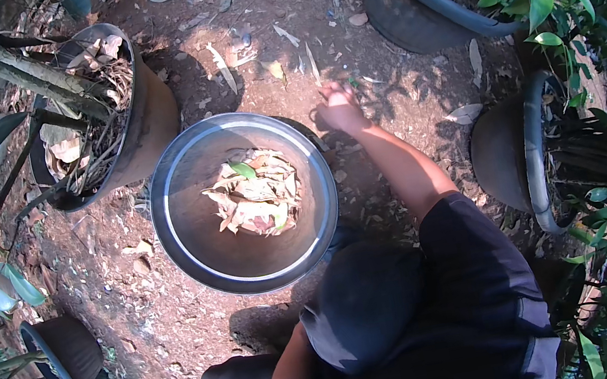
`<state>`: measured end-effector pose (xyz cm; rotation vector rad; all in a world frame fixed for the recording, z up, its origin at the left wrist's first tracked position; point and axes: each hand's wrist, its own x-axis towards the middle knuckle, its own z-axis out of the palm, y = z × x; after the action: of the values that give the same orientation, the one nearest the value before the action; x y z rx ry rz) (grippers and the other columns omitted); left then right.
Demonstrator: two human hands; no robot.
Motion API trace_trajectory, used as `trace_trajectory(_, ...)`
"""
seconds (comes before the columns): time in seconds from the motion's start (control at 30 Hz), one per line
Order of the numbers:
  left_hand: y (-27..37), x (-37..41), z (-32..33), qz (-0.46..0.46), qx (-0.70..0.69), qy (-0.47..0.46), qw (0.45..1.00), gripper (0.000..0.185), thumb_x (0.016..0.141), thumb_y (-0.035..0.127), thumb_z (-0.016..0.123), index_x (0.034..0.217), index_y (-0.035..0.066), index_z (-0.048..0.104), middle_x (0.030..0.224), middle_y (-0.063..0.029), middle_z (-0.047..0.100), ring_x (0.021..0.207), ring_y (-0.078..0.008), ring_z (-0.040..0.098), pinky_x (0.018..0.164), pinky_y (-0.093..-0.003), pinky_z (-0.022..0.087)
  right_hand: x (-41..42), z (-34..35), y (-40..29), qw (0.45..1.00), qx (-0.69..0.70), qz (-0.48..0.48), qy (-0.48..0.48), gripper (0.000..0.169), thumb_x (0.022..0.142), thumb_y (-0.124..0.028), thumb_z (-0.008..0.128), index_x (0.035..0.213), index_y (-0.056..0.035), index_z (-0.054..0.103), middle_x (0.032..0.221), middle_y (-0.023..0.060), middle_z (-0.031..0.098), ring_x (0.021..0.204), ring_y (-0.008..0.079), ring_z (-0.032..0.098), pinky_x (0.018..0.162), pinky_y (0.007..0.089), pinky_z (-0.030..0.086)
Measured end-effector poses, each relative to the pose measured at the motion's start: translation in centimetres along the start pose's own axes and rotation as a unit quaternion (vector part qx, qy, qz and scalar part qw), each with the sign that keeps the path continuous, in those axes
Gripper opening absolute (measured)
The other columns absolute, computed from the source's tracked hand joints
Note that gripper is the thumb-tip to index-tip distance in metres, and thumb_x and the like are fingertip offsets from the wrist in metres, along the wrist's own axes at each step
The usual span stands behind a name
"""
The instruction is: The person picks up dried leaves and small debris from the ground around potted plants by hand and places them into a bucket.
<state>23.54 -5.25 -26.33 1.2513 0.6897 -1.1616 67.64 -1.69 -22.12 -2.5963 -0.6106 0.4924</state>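
Observation:
My right hand [340, 105] reaches out low over the ground, just beyond the basin's far right side. Its fingers are bunched near the lower end of a narrow dry leaf [313, 63]; whether they grip anything is unclear. A wide round metal basin [181, 253] stands on the soil in front of me. Inside it lies a heap of dry tan leaves [256, 195] with a green leaf [243, 169] on top. My left forearm comes down beside my bent legs, and the left hand is hidden behind my knee.
At the upper left, a large pot [158, 105] holds a woody plant and dry litter. Another big pot [413, 18] stands upper right, with a smaller pot [501, 154] below it. A dark pot [73, 352] tilts at lower left. Fallen leaves [223, 68] dot the bare soil.

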Motion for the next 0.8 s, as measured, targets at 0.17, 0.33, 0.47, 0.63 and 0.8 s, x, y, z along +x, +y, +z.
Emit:
trace_trajectory(0.17,-0.6,-0.6,-0.9,0.011,-0.011,-0.002,1.000,0.041,0.079,0.036,0.055,0.103,0.004,0.060,0.090,-0.0125,0.063,0.083,-0.0222,0.057,0.070,-0.0311,0.044,-6.8,-5.4,-2.0,0.975,0.117,-0.138,0.132,0.032,0.078,-0.011,0.057,0.109,-0.0054,0.059,0.115,0.0107,0.054,0.111,0.0270,0.046,0.093,0.0355,0.039)
trace_trajectory(0.33,-1.3,-2.0,-2.8,0.034,-0.045,0.007,0.998,0.041,0.078,0.036,0.056,0.103,0.004,0.060,0.089,-0.0122,0.063,0.083,-0.0214,0.057,0.070,-0.0304,0.044,-14.4,-13.5,-6.8,0.931,0.259,-0.256,0.033,0.027,0.077,-0.007,0.057,0.104,-0.0047,0.062,0.107,0.0111,0.058,0.102,0.0262,0.053,0.089,0.0351,0.041)
trace_trajectory(0.47,-1.0,-1.4,-5.8,0.078,-0.077,-0.010,0.994,0.041,0.078,0.036,0.056,0.103,0.004,0.060,0.089,-0.0119,0.063,0.082,-0.0207,0.057,0.070,-0.0298,0.043,-16.5,-14.8,-8.0,0.908,0.248,-0.327,-0.082,0.026,0.076,-0.004,0.058,0.102,-0.0044,0.062,0.107,0.0113,0.058,0.098,0.0254,0.057,0.084,0.0346,0.045)
trace_trajectory(0.63,1.2,-7.7,-8.8,0.136,-0.063,-0.010,0.989,0.039,0.081,0.039,0.051,0.097,0.005,0.061,0.085,-0.0135,0.063,0.071,-0.0238,0.060,0.058,-0.0316,0.046,-15.9,-13.6,-7.9,0.898,0.227,-0.368,-0.083,0.022,0.078,-0.006,0.059,0.100,-0.0044,0.061,0.106,0.0082,0.058,0.091,0.0191,0.057,0.069,0.0287,0.048)
trace_trajectory(0.8,-0.4,-8.7,-11.4,0.156,-0.138,-0.007,0.978,0.047,0.078,0.042,0.055,0.097,0.000,0.060,0.081,-0.0143,0.063,0.069,-0.0237,0.061,0.055,-0.0315,0.047,-14.6,-13.4,-5.9,0.919,0.259,-0.284,-0.083,0.019,0.079,-0.006,0.059,0.098,-0.0051,0.063,0.101,0.0038,0.059,0.078,0.0119,0.056,0.058,0.0220,0.045)
